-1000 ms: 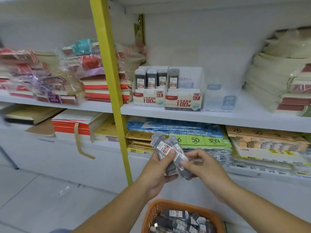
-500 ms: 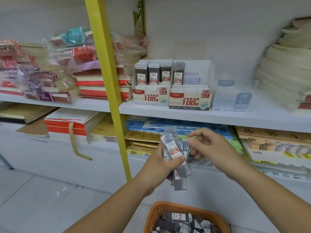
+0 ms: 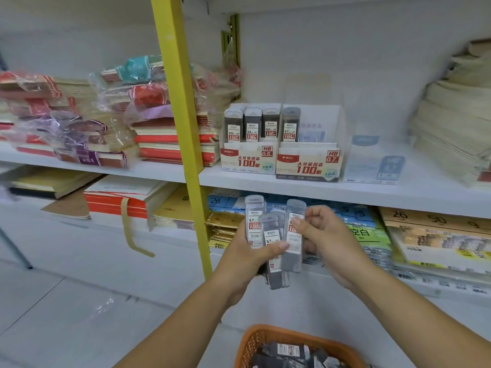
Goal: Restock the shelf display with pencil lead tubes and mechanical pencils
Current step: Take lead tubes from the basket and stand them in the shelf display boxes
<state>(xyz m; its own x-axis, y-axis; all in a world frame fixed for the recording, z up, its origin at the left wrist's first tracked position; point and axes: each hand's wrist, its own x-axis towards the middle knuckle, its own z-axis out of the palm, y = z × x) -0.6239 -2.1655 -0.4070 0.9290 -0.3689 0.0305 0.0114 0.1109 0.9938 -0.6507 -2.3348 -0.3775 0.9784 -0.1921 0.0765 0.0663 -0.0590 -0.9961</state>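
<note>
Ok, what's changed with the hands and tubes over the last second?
The left hand turned its bunch of lead tubes from tilted to upright. The right hand let go of the bunch, then pinched one tube at the bunch's right side. Unchanged: the stock in the 0.5 box and 0.7 box, and the orange basket below.

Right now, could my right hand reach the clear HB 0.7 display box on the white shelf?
Probably yes: the right hand, pinching one grey lead tube, sits below the clear HB 0.7 display box, with nothing between.
</note>
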